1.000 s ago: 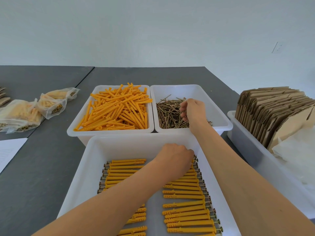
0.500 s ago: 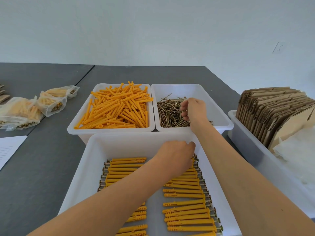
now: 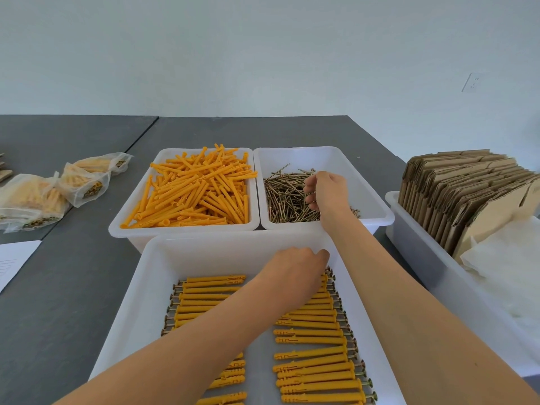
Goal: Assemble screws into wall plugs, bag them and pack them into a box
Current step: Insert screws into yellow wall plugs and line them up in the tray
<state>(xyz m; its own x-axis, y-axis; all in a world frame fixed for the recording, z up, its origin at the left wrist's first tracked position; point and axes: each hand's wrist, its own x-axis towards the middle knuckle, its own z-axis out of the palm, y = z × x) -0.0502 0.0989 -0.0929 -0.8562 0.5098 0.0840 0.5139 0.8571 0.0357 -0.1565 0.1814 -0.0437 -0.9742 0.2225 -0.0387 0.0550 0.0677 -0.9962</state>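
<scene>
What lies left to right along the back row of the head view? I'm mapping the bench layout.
Filled bags → tub of orange wall plugs → tub of screws, with the right hand reaching in → bin of flat cardboard boxes.

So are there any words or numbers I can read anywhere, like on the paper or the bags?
None can be read.
Sheet of paper: faint lines of print, too blurred to read.
Filled plastic bags: no label shows.
Flat cardboard boxes: plain brown, no print in view.
White bins: no markings.
Wall outlet: no text shows.
</scene>
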